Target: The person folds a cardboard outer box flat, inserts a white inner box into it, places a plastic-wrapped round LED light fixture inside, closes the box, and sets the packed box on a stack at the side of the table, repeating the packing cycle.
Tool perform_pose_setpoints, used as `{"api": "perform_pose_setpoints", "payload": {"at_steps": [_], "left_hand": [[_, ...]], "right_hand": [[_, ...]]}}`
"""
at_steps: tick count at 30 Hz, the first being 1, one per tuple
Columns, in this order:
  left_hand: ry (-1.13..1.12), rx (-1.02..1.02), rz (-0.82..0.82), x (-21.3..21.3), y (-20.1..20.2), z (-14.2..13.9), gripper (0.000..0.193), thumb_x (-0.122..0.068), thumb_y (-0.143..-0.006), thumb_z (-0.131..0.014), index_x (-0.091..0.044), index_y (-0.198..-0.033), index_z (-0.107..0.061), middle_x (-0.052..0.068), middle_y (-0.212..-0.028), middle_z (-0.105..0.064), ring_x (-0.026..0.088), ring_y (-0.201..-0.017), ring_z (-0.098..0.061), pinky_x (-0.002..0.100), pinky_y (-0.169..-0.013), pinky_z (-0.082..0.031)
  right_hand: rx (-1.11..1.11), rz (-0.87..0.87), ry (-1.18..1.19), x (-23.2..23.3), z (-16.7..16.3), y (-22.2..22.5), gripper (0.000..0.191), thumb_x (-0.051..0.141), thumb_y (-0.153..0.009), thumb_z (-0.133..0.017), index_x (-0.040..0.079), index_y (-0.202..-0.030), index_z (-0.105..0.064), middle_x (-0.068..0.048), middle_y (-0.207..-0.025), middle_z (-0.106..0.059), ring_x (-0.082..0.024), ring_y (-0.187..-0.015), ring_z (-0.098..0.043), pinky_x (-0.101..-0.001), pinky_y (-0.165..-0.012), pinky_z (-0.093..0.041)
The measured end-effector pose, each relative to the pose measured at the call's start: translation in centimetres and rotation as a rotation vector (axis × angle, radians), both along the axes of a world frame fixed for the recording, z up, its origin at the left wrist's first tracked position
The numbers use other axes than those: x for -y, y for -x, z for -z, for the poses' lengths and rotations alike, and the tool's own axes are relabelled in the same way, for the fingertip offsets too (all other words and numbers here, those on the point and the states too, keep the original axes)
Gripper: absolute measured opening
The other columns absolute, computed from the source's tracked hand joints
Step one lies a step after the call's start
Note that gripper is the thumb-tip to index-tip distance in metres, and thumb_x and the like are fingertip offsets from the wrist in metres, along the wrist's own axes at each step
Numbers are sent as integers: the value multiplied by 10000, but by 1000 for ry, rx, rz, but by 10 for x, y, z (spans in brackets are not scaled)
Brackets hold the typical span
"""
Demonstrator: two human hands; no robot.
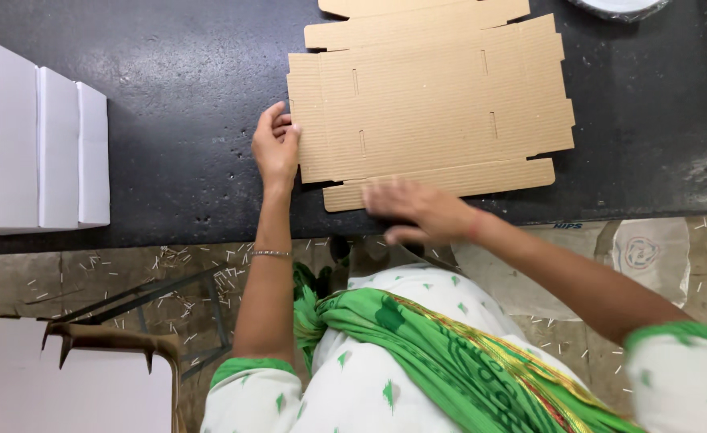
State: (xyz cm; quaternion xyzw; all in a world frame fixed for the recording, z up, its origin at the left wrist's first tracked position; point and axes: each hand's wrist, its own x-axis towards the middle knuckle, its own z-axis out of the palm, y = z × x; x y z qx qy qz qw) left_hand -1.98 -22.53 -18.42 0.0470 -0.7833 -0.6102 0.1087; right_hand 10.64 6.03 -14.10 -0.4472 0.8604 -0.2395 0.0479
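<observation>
A flat, unfolded brown cardboard box blank lies on the black table, its flaps and slots showing. My left hand rests at the blank's left edge, fingertips touching the cardboard. My right hand lies flat and blurred over the blank's near flap at the table's front edge, fingers spread. Neither hand grips anything.
Several folded white boxes stand in a row at the table's left. A pale round object peeks in at the top right. Below, a white-lined carton and a dark metal frame sit on the littered floor.
</observation>
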Motion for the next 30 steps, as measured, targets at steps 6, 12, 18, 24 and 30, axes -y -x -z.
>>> {"api": "perform_pose_setpoints", "payload": {"at_steps": [6, 12, 18, 24, 30], "left_hand": [[-110, 121, -82, 3, -50, -3, 492, -135, -936, -735, 31, -1365, -561, 68, -1128, -697, 106, -946, -662, 257, -838, -573], [-172, 151, -51, -2, -60, 10, 383, -172, -957, -750, 45, -1261, -664, 47, -1049, -733, 82, -890, -658, 240, -808, -555], [-340, 276, -81, 11, -19, 14, 272, -247, -1015, -730, 23, -1052, -734, 29, -850, -679, 87, -688, -564, 266, -611, -440], [-689, 540, 112, 17, -14, -7, 190, -274, -944, -677, -97, -998, -722, -28, -807, -697, 69, -659, -641, 244, -585, -519], [-408, 457, 78, 6, 11, -20, 257, -303, -994, -727, -47, -971, -721, -23, -751, -617, 74, -589, -514, 241, -506, -408]], "right_hand": [[102, 866, 508, -99, -8, -38, 307, 203, -1099, -506, 34, -1149, -756, -125, -1110, -776, -213, -967, -731, -351, -868, -566], [-49, 1269, 394, -172, 32, 11, 507, 284, -1025, -823, -71, -1329, -625, -293, -1527, -468, -374, -1402, -454, -449, -1150, -371], [-19, 1246, 703, -175, 45, 15, 366, 116, -920, -886, -37, -1146, -643, -217, -1429, -585, -309, -1293, -569, -403, -1103, -450], [562, 1188, 1324, -189, 30, 12, 392, -30, -953, -801, -1, -1242, -538, -115, -1125, -729, -177, -994, -734, -314, -910, -629], [645, 1228, 1201, -189, 33, 5, 433, 6, -944, -786, 47, -1255, -487, -126, -1095, -714, -194, -942, -715, -383, -800, -610]]}}
